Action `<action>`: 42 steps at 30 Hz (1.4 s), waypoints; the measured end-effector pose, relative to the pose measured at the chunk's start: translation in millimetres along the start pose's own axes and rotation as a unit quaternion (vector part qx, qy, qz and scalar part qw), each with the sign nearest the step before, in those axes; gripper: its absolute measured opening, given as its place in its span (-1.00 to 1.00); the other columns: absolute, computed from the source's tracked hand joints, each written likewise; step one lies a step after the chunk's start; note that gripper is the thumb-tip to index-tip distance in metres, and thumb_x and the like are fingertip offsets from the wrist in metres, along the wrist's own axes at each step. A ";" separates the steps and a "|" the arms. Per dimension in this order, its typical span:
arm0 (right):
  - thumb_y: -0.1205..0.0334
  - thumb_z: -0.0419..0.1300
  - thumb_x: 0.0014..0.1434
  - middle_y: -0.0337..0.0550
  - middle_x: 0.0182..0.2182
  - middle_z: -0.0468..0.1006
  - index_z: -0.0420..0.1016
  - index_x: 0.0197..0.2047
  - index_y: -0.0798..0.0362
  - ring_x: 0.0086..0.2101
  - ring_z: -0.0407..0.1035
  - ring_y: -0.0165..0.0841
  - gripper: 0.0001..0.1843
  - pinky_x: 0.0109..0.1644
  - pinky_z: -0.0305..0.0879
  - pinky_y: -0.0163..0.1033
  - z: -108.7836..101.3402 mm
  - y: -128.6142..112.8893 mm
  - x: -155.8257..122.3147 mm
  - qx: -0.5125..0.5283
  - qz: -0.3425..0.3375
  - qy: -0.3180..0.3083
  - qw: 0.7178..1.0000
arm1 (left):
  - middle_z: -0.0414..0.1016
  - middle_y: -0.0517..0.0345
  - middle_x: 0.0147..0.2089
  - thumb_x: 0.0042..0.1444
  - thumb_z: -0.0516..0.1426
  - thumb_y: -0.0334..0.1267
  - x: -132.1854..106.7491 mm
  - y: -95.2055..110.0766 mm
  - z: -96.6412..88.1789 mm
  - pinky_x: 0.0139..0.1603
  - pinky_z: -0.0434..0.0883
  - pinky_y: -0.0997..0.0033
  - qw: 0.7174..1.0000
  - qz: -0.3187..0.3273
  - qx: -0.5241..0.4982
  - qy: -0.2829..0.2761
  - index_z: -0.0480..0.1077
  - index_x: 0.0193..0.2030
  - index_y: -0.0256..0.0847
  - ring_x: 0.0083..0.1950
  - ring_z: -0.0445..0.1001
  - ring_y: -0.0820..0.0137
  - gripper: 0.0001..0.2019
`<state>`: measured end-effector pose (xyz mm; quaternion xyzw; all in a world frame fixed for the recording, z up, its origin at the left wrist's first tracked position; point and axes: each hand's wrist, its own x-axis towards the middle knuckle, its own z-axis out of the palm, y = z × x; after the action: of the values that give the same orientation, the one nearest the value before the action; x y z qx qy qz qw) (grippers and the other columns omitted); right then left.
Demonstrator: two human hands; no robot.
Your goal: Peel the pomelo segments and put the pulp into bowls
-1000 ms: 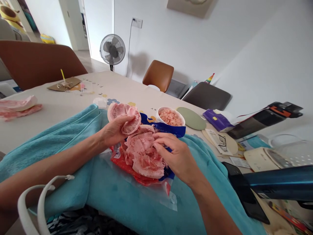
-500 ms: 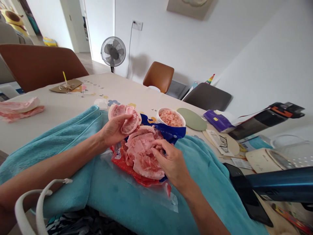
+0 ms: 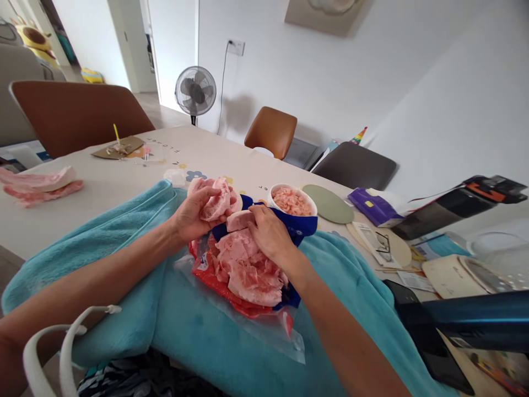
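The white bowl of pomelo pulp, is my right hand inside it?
No, your right hand touches pink peel in front of the white bowl.

Beyond the left hand [image 3: 190, 214], a fan [image 3: 197, 92] stood before a white wall [image 3: 351, 71] (a cord [image 3: 223, 82] hung from its socket [image 3: 238, 47]). Past the right hand [image 3: 270, 231], a brown chair [image 3: 271, 131] edged the table [image 3: 231, 159].

- At 10 o'clock, "Flower" [image 3: 163, 145] on the pale tablecloth [image 3: 215, 150].
- Just above centre, 12 o'clock: "er" [image 3: 263, 187] on the same tablecloth.
- Toward 4 o'clock: markings on blue-and-red bag [image 3: 305, 225] and blue bottle [image 3: 487, 320], unreadable.
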<state>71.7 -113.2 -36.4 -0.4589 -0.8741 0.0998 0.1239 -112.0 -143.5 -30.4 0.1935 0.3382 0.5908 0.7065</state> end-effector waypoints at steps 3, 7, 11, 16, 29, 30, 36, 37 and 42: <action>0.42 0.02 0.25 0.16 0.03 0.47 0.43 0.09 0.21 0.05 0.36 -0.14 -0.63 0.14 0.26 -0.10 1.4 5.1 7.7 -0.014 -0.007 -0.016 1.000 | 0.57 -0.04 -0.31 0.06 0.11 -0.40 -0.5 1.7 -1.3 -0.54 0.38 0.46 1.000 0.004 -0.005 -0.012 0.43 -0.25 -0.30 -0.45 0.53 0.31 -0.88; 0.40 0.11 0.20 0.09 -0.02 0.44 0.48 0.07 0.16 -0.06 0.40 -0.23 -0.64 0.08 0.27 -0.19 -0.9 8.7 14.4 0.003 0.007 -0.033 0.999 | 0.57 0.00 -0.30 0.04 0.14 -0.39 0.1 2.6 -3.7 -0.55 0.36 0.47 0.999 0.012 -0.004 -0.036 0.42 -0.22 -0.25 -0.44 0.53 0.31 -0.86; 0.37 0.09 0.23 0.01 -0.11 0.48 0.57 -0.09 0.14 -0.13 0.41 -0.28 -0.74 0.00 0.27 -0.23 -3.8 3.5 16.7 0.030 0.000 -0.032 0.999 | 0.57 0.01 -0.29 0.03 0.15 -0.38 0.4 3.0 -4.3 -0.54 0.37 0.45 0.999 0.027 -0.006 -0.036 0.41 -0.21 -0.24 -0.44 0.53 0.31 -0.85; 0.36 0.09 0.24 -0.04 -0.13 0.53 0.57 0.00 0.03 -0.15 0.44 -0.26 -0.67 -0.05 0.25 -0.21 -1.7 -15.2 12.8 0.035 -0.052 -0.044 0.997 | 0.57 0.04 -0.31 0.04 0.15 -0.40 -0.2 3.3 -2.9 -0.52 0.40 0.45 0.999 0.025 -0.023 -0.031 0.40 -0.23 -0.24 -0.45 0.52 0.35 -0.87; 0.34 0.05 0.26 -0.02 -0.03 0.53 0.54 -0.16 0.03 -0.01 0.43 -0.27 -0.77 0.13 0.31 -0.15 2.6 -19.4 -19.5 0.179 -0.053 0.136 0.973 | 0.58 -0.03 -0.34 0.12 0.07 -0.42 -9.2 -1.9 9.9 -0.30 0.54 0.36 0.998 -0.010 -0.041 -0.049 0.45 -0.26 -0.33 -0.36 0.57 0.32 -0.87; 0.32 0.06 0.26 -0.04 -0.06 0.54 0.54 -0.22 0.01 -0.02 0.44 -0.27 -0.78 0.12 0.32 -0.16 0.6 -20.0 -23.8 0.189 -0.052 0.158 0.968 | 0.57 -0.06 -0.35 0.11 0.05 -0.41 -9.6 -3.1 10.4 -0.26 0.54 0.34 0.997 -0.025 -0.047 -0.055 0.46 -0.27 -0.36 -0.35 0.57 0.30 -0.84; 0.14 0.07 0.30 -0.09 -0.20 0.60 0.51 -0.22 0.01 -0.15 0.48 -0.28 -0.78 -0.01 0.36 -0.17 -5.8 -26.2 -35.9 0.268 0.004 0.215 0.939 | 0.56 0.01 -0.38 0.00 0.02 -0.54 -8.7 -10.3 9.1 -0.23 0.51 0.36 0.992 -0.027 -0.054 -0.110 0.47 -0.33 -0.34 -0.40 0.53 0.37 -0.79; 0.10 0.09 0.30 -0.09 -0.20 0.60 0.50 -0.14 0.02 -0.16 0.48 -0.28 -0.77 -0.03 0.36 -0.17 -5.2 -27.0 -35.6 0.292 0.022 0.211 0.933 | 0.56 0.02 -0.36 0.00 0.03 -0.55 -8.7 -11.2 8.5 -0.24 0.49 0.40 0.991 -0.019 -0.047 -0.121 0.48 -0.32 -0.34 -0.41 0.52 0.40 -0.78; -0.07 0.20 0.18 -0.08 -0.17 0.59 0.35 0.10 0.06 -0.19 0.48 -0.26 -0.48 -0.07 0.39 -0.14 -1.6 -28.1 -31.8 0.375 0.104 0.186 0.902 | 0.61 -0.04 -0.17 0.03 0.15 -0.54 -11.6 -16.7 7.9 -0.21 0.45 0.48 0.985 -0.016 0.037 -0.167 0.52 -0.06 -0.31 -0.25 0.56 0.38 -0.68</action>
<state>67.8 -155.1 -30.8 -0.4768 -0.6802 0.3455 0.4366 -95.5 -157.5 -33.2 0.3102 0.2405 0.5258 0.7547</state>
